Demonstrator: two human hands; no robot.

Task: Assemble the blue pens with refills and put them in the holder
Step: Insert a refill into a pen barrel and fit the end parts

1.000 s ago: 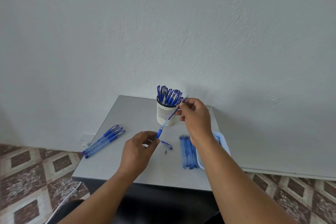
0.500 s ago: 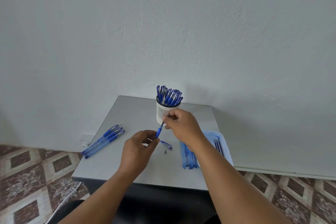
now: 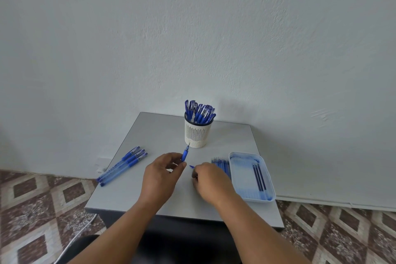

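The grey desk [image 3: 154, 135] carries everything, and the white slotted holder [image 3: 197, 133] at its far middle is already crowded with finished blue pens [image 3: 200, 111]. A pale tray [image 3: 271, 191] on the right holds three refills [image 3: 259, 177], with a row of loose refills [image 3: 221, 163] just beside its left wall. Three unassembled pens [image 3: 126, 162] lie together near the left edge.

The left hand [image 3: 159, 176] pinches a pen barrel [image 3: 185, 154] by its grip section, tip pointing up toward the holder with the refill point showing. The right hand [image 3: 211, 178] lies curled low on the desk over a small blue part [image 3: 191, 166], probably the cap; whether its fingers have closed on it I cannot tell.

A good finish, I judge, means keeping the barrel steady in the left hand, lifting the part cleanly, and pushing it straight on along the pen's axis before seating the pen upright among the others.

Half a second ago the right hand was up at the barrel's tip, pushing the refill in; it has since dropped to the desk, uncovering the tray.
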